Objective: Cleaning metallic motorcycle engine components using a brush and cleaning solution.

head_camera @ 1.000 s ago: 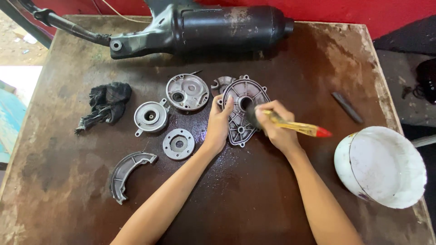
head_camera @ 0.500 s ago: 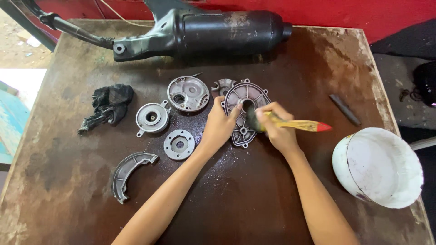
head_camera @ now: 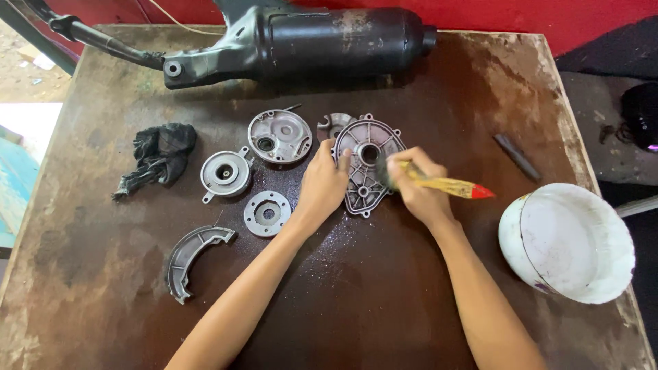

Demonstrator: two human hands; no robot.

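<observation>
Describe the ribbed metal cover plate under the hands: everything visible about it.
The cover plate is a grey cast-metal piece, roughly oval, with raised ribs, a round hole near its upper middle and bolt lugs around the rim. It looks grimy and lies flat on the wet, dark patch of the brown table. The left hand rests on its left edge; the right hand holds a yellow-handled brush, its bristle end on the plate's right side. A smaller metal part lies just above its upper left.

I'm in a repair workshop: my stained, oily brown tabletop [head_camera: 329, 301] carries a black exhaust muffler [head_camera: 322, 41] along its far edge, grey cast-metal engine covers [head_camera: 279, 136] mid-table, and a greasy black rag [head_camera: 159, 156] toward the left edge.
</observation>
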